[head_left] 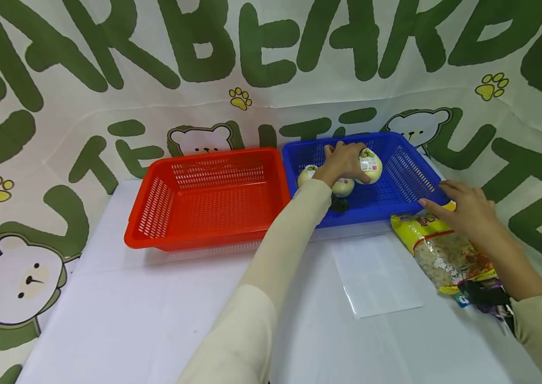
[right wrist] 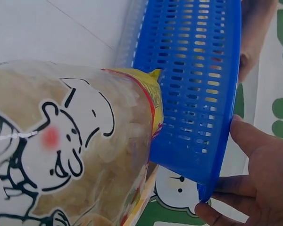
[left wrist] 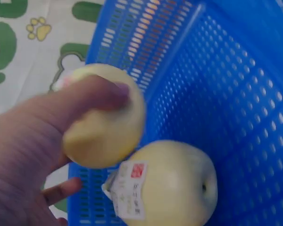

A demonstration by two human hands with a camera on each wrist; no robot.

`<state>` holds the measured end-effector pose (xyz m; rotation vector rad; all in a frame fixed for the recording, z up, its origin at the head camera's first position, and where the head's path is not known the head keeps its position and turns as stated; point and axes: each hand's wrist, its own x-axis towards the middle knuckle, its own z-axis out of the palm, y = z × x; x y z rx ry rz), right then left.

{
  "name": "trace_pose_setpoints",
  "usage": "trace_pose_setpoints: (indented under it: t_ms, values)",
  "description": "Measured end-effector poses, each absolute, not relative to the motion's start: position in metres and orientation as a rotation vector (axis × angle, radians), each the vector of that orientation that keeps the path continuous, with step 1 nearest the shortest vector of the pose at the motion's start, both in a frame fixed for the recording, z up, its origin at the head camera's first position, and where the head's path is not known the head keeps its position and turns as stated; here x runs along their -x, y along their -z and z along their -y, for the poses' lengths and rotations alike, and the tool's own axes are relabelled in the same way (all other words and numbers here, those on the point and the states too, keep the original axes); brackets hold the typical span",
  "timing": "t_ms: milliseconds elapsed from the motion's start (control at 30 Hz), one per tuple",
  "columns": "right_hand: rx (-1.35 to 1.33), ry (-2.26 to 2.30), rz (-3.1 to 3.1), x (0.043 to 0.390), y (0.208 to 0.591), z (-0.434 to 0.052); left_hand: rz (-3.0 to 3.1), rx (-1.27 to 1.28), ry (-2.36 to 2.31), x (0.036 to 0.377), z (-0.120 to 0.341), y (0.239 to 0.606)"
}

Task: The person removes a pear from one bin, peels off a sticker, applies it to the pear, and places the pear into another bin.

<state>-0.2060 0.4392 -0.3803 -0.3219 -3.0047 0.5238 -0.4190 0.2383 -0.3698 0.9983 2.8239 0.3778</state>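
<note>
My left hand (head_left: 345, 162) grips a pale yellow round fruit (head_left: 370, 166) with a paper label, above the blue basket (head_left: 400, 202). In the left wrist view the thumb lies across this fruit (left wrist: 106, 134), and another labelled fruit (left wrist: 172, 183) sits just below it. Two more pale fruits, one (head_left: 342, 188) under the hand and one (head_left: 306, 174) at its left, rest in the basket near a dark green object (head_left: 339, 204), partly hidden by the sleeve. My right hand (head_left: 472, 213) holds the basket's near right corner, thumb and fingers on either side of it.
A red basket (head_left: 218, 205) stands left of the blue one. Beneath the right arm lies a yellow and clear food bag (head_left: 443, 250), with dark packages (head_left: 486, 296) behind it. A clear flat sheet (head_left: 376, 277) lies on the white table (head_left: 165, 320). A printed cloth hangs behind.
</note>
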Motion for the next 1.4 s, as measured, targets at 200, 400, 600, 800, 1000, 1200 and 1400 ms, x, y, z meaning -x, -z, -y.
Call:
trace_pose_setpoints:
  t_ms: [200, 400, 600, 800, 1000, 1200, 1400]
  values:
    - [0.298, -0.506, 2.98, 0.199, 0.382, -0.441, -2.837, -1.04, -0.264, 0.417, -0.243, 0.374]
    - [0.269, -0.495, 2.974, 0.195, 0.387, -0.439, -2.779, -1.005, -0.278, 0.41, -0.25, 0.389]
    - [0.256, -0.514, 2.954, 0.202, 0.383, -0.434, -2.759, -0.952, -0.235, 0.414, -0.247, 0.392]
    - [0.239, -0.52, 2.972, 0.212, 0.376, -0.431, -2.755, -0.966, -0.266, 0.422, -0.232, 0.375]
    - [0.229, -0.524, 2.971, 0.212, 0.377, -0.438, -2.803, -1.048, -0.568, 0.418, -0.213, 0.346]
    - [0.247, -0.504, 2.965, 0.211, 0.376, -0.451, -2.781, -1.178, -0.73, 0.402, -0.162, 0.331]
    - [0.297, -0.458, 2.979, 0.212, 0.363, -0.468, -2.82, -1.251, -0.926, 0.381, -0.088, 0.33]
